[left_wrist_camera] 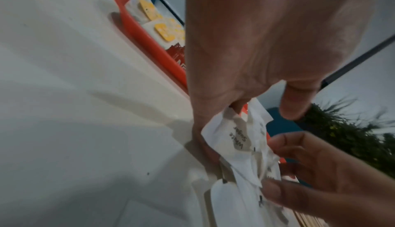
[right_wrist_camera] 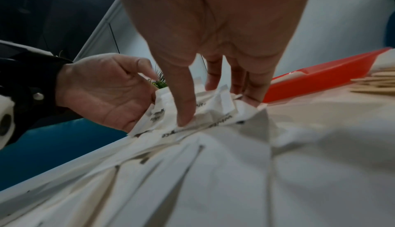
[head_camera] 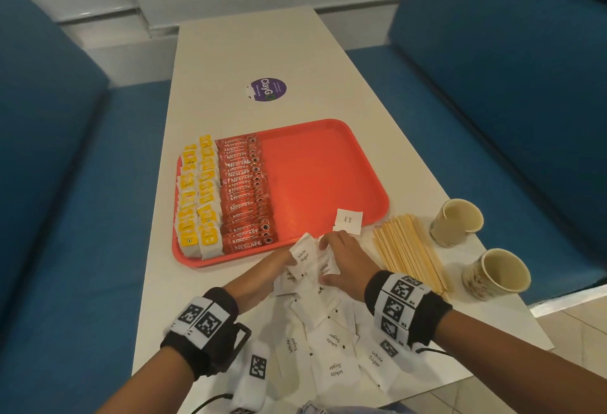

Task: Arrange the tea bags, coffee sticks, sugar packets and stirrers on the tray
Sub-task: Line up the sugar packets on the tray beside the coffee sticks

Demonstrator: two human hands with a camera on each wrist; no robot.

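Both hands meet over a bunch of white sugar packets (head_camera: 307, 256) just in front of the red tray's near rim (head_camera: 210, 261). My left hand (head_camera: 279, 261) grips the bunch from the left, thumb above it, as the left wrist view shows (left_wrist_camera: 245, 112). My right hand (head_camera: 340, 257) pinches the same packets (right_wrist_camera: 215, 105) between thumb and fingers. Yellow tea bags (head_camera: 198, 197) fill the tray's left side, with red Nescafe coffee sticks (head_camera: 246, 197) beside them. One sugar packet (head_camera: 348, 221) lies over the tray's near right rim. Wooden stirrers (head_camera: 410, 256) lie on the table to the right.
Several loose sugar packets (head_camera: 331, 348) are spread over the white table (head_camera: 157, 282) near its front edge. Two paper cups (head_camera: 456, 221) (head_camera: 496, 274) stand right of the stirrers. Blue bench seats (head_camera: 65, 183) flank the table. A purple sticker (head_camera: 267, 89) sits beyond the tray.
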